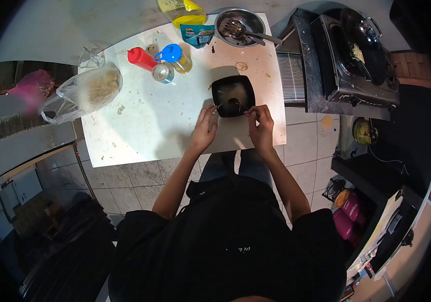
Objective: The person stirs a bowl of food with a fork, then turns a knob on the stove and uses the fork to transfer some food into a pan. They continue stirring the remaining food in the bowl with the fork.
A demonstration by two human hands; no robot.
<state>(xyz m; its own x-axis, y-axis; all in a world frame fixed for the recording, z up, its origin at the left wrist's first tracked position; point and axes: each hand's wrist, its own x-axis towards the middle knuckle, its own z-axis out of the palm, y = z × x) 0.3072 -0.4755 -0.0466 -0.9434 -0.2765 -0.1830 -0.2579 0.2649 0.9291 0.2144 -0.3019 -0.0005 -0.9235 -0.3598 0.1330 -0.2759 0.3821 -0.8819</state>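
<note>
The left hand (204, 128) reached forward from a bent elbow, its fingers curled and pinched on the thin handle of a spoon (227, 105) whose bowl lay inside a black square dish (233, 95). The right hand (262, 126) came in from the other side, wrist bent inward, fingertips drawn together at the near right corner of that dish; whether it pinched something small could not be told. Both forearms were bare and ran up from black short sleeves.

The dish sat just beyond both hands, between them, near the right edge of the white counter (150, 131), with dark liquid in it.

Further back stood a red squeeze bottle (141, 58), a bottle with a blue cap (176, 57) and a small tin (162, 73). A teal sachet (198, 34) and a yellow packet (185, 12) carried printing too small to read. A metal bowl (239, 26) held a slotted spatula. A clear plastic bag (84, 93) lay at the counter's left. To the right, a gas stove (356, 65) carried a dark wok (364, 43).
</note>
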